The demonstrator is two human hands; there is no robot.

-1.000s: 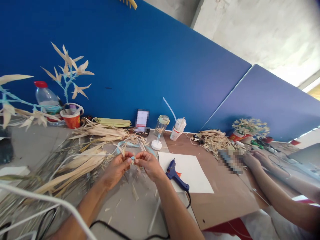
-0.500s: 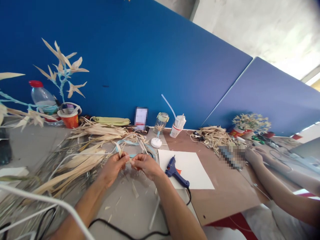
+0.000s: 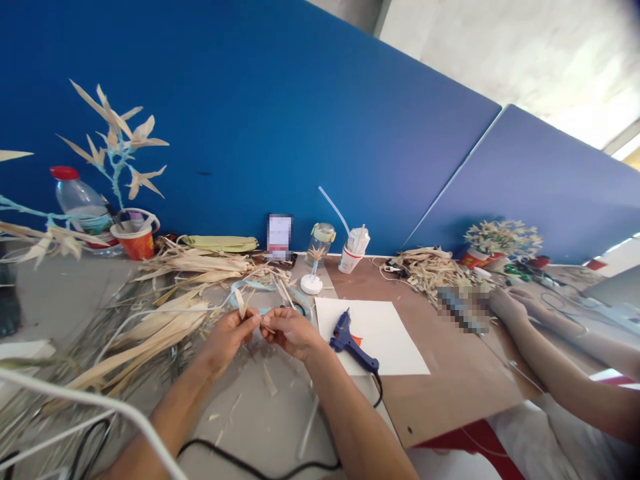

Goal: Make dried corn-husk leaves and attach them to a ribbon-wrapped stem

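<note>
- Left hand point(image 3: 231, 335): I keep thumb and index finger closed on a pale corn husk strip point(image 3: 240, 301), whose free end points upward above my knuckles.
- Right hand point(image 3: 290, 331): my thumb and fingers are pinched together, tips meeting those of the left hand; I cannot tell what lies between them.
- Strip location: at my left fingertips, above the grey table point(image 3: 250, 427), in front of a loop of light-blue ribbon point(image 3: 254, 285).
- Left of my hands: loose corn husks point(image 3: 165, 320) spread over the table.
- Right of my hands: a dark-blue hot glue gun point(image 3: 345, 337) lies on a white paper sheet point(image 3: 397, 343), nozzle pointing away from me.
- Beyond my hands: a small husk flower point(image 3: 315, 257) stands upright on a round white base point(image 3: 311, 285), in front of a lidded clear jar point(image 3: 326, 233).
</note>
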